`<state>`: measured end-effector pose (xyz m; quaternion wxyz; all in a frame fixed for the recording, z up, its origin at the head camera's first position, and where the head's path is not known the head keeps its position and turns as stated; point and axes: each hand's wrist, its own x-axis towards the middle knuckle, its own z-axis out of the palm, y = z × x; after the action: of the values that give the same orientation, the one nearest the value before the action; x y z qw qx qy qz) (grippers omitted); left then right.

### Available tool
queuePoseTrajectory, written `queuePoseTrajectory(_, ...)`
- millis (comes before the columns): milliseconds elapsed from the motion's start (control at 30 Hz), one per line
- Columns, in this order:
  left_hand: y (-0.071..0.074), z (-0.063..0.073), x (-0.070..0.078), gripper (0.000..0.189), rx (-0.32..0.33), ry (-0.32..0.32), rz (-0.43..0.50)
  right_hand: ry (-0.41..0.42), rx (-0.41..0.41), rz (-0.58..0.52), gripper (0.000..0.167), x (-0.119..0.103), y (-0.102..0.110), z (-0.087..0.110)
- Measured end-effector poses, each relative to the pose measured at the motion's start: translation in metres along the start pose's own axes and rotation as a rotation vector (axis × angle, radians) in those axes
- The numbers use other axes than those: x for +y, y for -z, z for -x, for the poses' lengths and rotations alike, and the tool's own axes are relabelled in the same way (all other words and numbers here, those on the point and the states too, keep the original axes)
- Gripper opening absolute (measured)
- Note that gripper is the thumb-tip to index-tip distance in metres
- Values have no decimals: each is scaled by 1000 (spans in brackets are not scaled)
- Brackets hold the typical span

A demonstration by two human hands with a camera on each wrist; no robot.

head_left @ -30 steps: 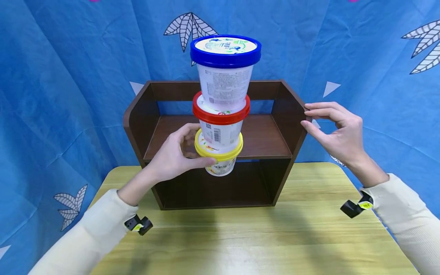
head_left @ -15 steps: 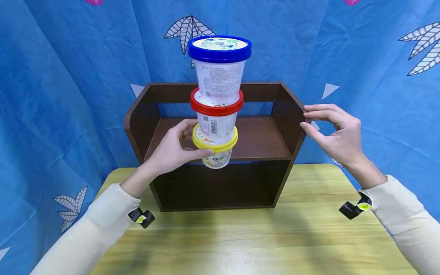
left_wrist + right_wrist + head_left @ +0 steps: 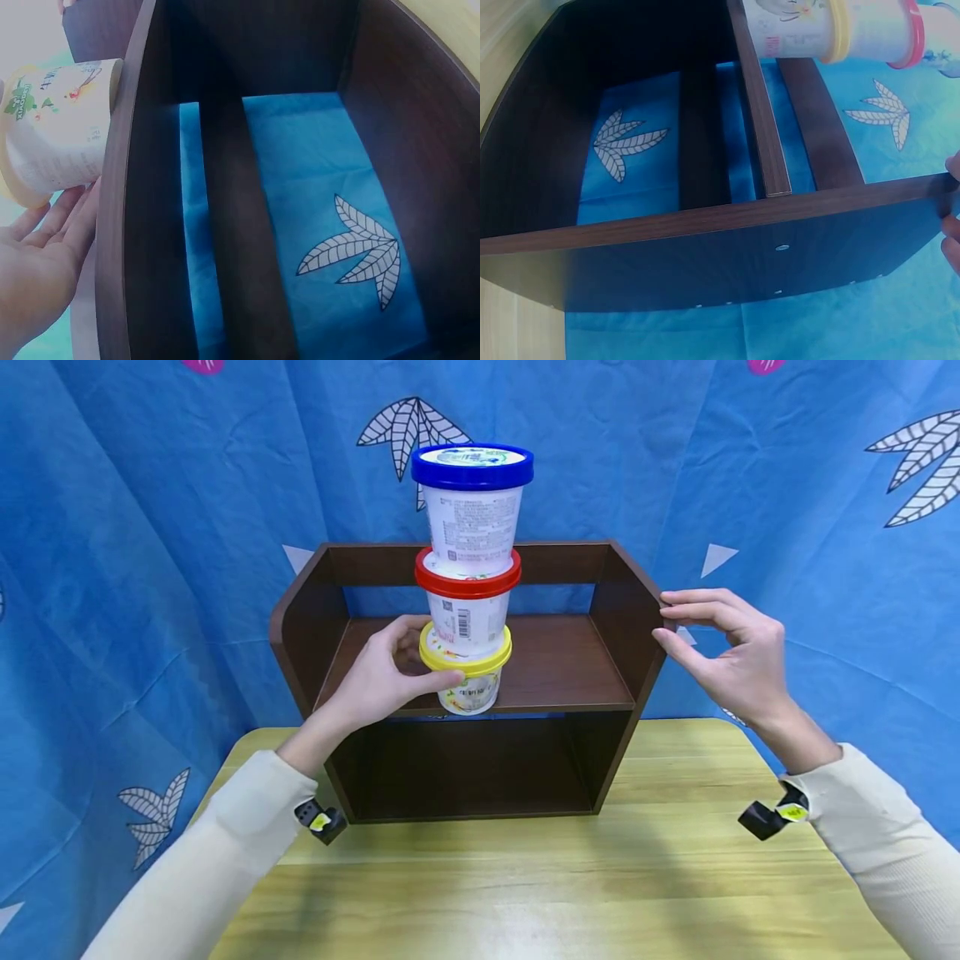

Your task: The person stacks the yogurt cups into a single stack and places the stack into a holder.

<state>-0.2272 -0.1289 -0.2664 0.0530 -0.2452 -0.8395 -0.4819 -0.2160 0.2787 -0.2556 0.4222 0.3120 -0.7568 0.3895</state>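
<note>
Three white paper tubs stand stacked in the head view. A blue-lidded tub [image 3: 474, 522] is on top, a red-lidded tub [image 3: 468, 618] in the middle, and a yellow-lidded tub [image 3: 472, 693] at the bottom. My left hand [image 3: 375, 672] grips the yellow-lidded tub from the left, thumb across its front. The tub's base is right at the front edge of the middle board of a dark brown shelf [image 3: 562, 660], as the left wrist view also shows. My right hand [image 3: 738, 652] holds the upper front edge of the shelf's right side panel [image 3: 840, 232] between thumb and fingers.
Under the middle board, the shelf has a lower compartment [image 3: 472, 768]. It stands on a light wooden table [image 3: 525, 885]. A blue curtain [image 3: 600, 443] with leaf prints hangs close behind and to the sides.
My left hand has carried the stack away from me, toward the shelf, and slightly left. The right hand has kept its hold on the side panel.
</note>
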Motion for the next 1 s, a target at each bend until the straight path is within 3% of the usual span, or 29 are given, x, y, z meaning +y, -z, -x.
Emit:
queuePoseTrajectory(400,-5,-7,-4,75,20,-1,-20,-13,-2,-1,35,-1,1,1)
queuePoseTrajectory(1000,-8,-22,-7,81,37,50,-21,-19,5,-3,35,-2,0,0)
